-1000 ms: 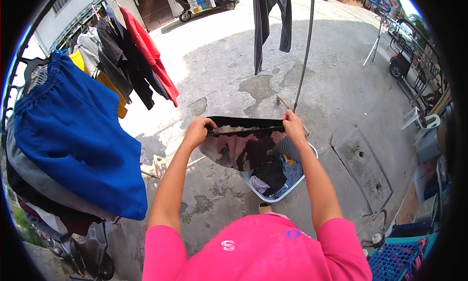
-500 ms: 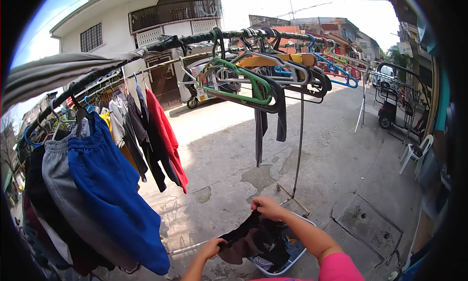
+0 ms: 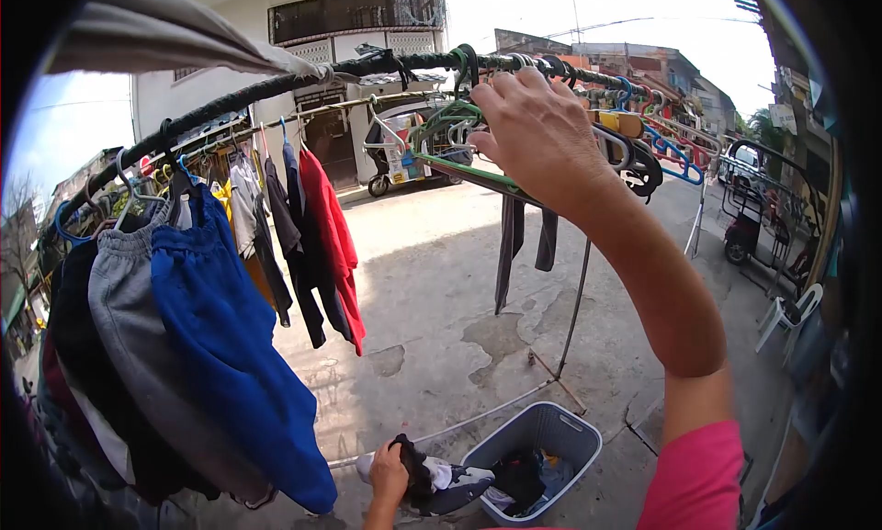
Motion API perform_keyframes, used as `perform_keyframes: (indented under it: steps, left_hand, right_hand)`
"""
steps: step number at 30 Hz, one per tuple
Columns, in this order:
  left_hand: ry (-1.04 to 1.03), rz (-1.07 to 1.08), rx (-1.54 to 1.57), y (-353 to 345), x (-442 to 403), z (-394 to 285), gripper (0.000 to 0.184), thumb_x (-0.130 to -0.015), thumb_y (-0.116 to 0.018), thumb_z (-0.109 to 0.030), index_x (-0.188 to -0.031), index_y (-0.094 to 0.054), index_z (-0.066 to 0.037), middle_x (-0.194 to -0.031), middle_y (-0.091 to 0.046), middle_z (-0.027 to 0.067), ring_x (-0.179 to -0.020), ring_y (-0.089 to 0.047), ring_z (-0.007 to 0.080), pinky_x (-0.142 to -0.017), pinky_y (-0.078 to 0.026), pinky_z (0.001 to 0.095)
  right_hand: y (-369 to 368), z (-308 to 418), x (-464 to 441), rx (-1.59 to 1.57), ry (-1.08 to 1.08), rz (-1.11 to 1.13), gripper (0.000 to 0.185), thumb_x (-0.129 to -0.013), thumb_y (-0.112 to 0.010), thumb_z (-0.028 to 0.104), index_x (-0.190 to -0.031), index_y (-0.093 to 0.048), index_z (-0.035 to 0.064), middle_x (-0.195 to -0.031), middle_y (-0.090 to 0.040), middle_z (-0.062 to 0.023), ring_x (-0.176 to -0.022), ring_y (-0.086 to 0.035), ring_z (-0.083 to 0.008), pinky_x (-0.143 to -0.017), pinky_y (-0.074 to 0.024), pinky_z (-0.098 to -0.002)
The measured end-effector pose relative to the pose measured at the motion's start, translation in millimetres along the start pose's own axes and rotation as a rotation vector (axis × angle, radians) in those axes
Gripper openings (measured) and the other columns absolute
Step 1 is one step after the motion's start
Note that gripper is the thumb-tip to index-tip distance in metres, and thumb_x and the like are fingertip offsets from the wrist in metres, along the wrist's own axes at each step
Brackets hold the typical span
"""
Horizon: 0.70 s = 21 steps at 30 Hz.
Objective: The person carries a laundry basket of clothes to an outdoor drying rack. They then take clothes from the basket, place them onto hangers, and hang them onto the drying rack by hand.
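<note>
Garment, dark (image 3: pixel 459 496), with black and grey parts and white showing between: bunched at its upper left end in the left hand (image 3: pixel 389 475), the rest hanging to the lower right of that hand, beside the left rim of the grey laundry basket (image 3: pixel 542 424); contact with the rim cannot be told. Left hand: closed around the black cloth, knuckles uppermost, fingertips partly hidden. Long axis of garment: slanting slightly down and to the right from the hand, the loose end pointing at the basket. Right hand: raised to the dark rail (image 3: pixel 377 66), fingers curved and thumb apart, at the green hanger (image 3: pixel 469 174) and the cluster beside it; palm hidden, so whether it grips a hanger cannot be told. Basket: on the pavement (image 3: pixel 413 300), holding dark and blue clothes (image 3: pixel 528 479) toward its near end. Hung at the rail's left end: blue shorts (image 3: pixel 239 346), grey shorts (image 3: pixel 147 319) just beside them. Farther back, on a second rail: red garment (image 3: pixel 326 245).
</note>
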State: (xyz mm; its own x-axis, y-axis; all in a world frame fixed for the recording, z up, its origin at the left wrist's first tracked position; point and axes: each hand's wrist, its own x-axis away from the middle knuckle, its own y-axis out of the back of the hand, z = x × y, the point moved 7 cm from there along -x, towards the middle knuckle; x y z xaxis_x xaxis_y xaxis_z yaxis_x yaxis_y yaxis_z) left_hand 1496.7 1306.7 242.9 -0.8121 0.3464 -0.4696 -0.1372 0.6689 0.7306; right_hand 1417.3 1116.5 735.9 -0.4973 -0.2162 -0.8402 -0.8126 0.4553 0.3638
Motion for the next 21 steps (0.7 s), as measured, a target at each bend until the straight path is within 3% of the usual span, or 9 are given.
perform_keyframes:
  steps: [5, 7, 8, 9, 12, 13, 16, 18, 21]
  left_hand:
    - [0.095, -0.015, 0.005, 15.8, 16.7, 18.9, 0.030, -0.072, -0.048, 0.001, -0.099, -0.057, -0.001, -0.106, -0.055, 0.0147, -0.097, -0.052, 0.0331, -0.084, -0.042, 0.0393]
    - [0.176, -0.010, 0.032, 18.4, 27.0, 31.2, 0.030, -0.071, -0.048, 0.002, -0.099, -0.057, -0.001, -0.106, -0.055, 0.0147, -0.097, -0.052, 0.0334, -0.083, -0.043, 0.0395]
    - [0.188, -0.004, 0.049, 18.5, 31.0, 35.3, 0.029, -0.071, -0.048, 0.001, -0.099, -0.058, -0.001, -0.106, -0.054, 0.0151, -0.098, -0.052, 0.0339, -0.083, -0.043, 0.0397]
    - [0.182, -0.009, 0.056, 17.1, 34.4, 38.6, 0.029, -0.071, -0.048, 0.001, -0.099, -0.058, -0.001, -0.106, -0.054, 0.0151, -0.098, -0.052, 0.0339, -0.083, -0.043, 0.0397]
    - [0.186, 0.050, 0.010, 23.4, 37.8, 31.4, 0.033, -0.070, -0.046, 0.001, -0.101, -0.057, -0.001, -0.105, -0.054, 0.0185, -0.097, -0.051, 0.0362, -0.084, -0.042, 0.0409]
    - [0.182, 0.047, 0.009, 14.0, 39.6, 41.9, 0.033, -0.070, -0.046, 0.001, -0.101, -0.057, -0.001, -0.105, -0.054, 0.0185, -0.097, -0.051, 0.0362, -0.084, -0.042, 0.0409]
    - [0.014, 0.009, -0.273, -3.1, 45.3, 52.5, 0.049, -0.077, -0.066, -0.014, -0.122, -0.046, -0.015, -0.109, -0.057, -0.0039, -0.090, -0.055, 0.0113, -0.070, -0.041, 0.0274]
    - [0.169, 0.094, 0.045, 14.0, 33.8, 31.0, 0.034, -0.070, -0.047, 0.001, -0.102, -0.057, -0.001, -0.107, -0.053, 0.0193, -0.098, -0.051, 0.0369, -0.084, -0.042, 0.0410]
    - [0.176, 0.142, 0.034, 12.5, 28.1, 22.0, 0.035, -0.070, -0.047, 0.001, -0.103, -0.057, 0.000, -0.110, -0.052, 0.0188, -0.099, -0.051, 0.0371, -0.085, -0.042, 0.0409]
  right_hand:
    - [-81.8, -38.6, -41.2, -0.110, -0.181, 0.430, 0.033, -0.085, -0.053, 0.030, -0.103, -0.052, 0.0021, -0.100, -0.058, -0.0140, -0.092, -0.058, -0.0222, -0.074, -0.0471, -0.0381]
    - [-127.6, -46.9, -41.0, -0.552, -0.094, 0.772, 0.030, -0.086, -0.050, 0.027, -0.098, -0.053, 0.0000, -0.090, -0.060, -0.0135, -0.076, -0.061, -0.0189, -0.065, -0.0493, -0.0343]
    - [-132.3, -38.9, -52.2, -0.293, 0.451, 0.513, 0.027, -0.087, -0.047, 0.025, -0.090, -0.054, -0.0008, -0.074, -0.060, -0.0104, -0.063, -0.059, -0.0142, -0.052, -0.0466, -0.0298]
    - [-131.5, -40.1, -52.7, -0.283, 0.451, 0.509, 0.027, -0.087, -0.047, 0.025, -0.090, -0.054, -0.0008, -0.074, -0.060, -0.0104, -0.063, -0.059, -0.0142, -0.052, -0.0466, -0.0298]
    - [-120.4, -56.6, -34.3, -1.036, -0.572, 0.700, 0.034, -0.087, -0.046, 0.035, -0.085, -0.057, 0.0023, -0.064, -0.055, -0.0049, -0.056, -0.052, -0.0120, -0.047, -0.0403, -0.0270]
    - [-118.9, -60.2, -38.2, -1.036, -0.572, 0.695, 0.034, -0.087, -0.046, 0.035, -0.085, -0.057, 0.0023, -0.064, -0.055, -0.0049, -0.056, -0.052, -0.0120, -0.047, -0.0403, -0.0270]
    - [-109.3, -77.2, -45.0, -0.968, -0.664, 0.632, 0.041, -0.089, -0.041, 0.042, -0.091, -0.056, 0.0035, -0.065, -0.055, -0.0040, -0.050, -0.050, -0.0123, -0.045, -0.0410, -0.0272]
    - [-107.2, -93.5, -48.9, -0.901, -0.616, 0.613, 0.039, -0.088, -0.043, 0.038, -0.095, -0.055, 0.0011, -0.069, -0.054, -0.0077, -0.053, -0.050, -0.0141, -0.046, -0.0428, -0.0291]
    - [-109.6, -108.7, -29.5, -0.867, -0.575, 0.665, 0.031, -0.086, -0.044, 0.024, -0.107, -0.053, 0.0032, -0.063, -0.052, -0.0030, -0.047, -0.048, -0.0095, -0.042, -0.0417, -0.0240]
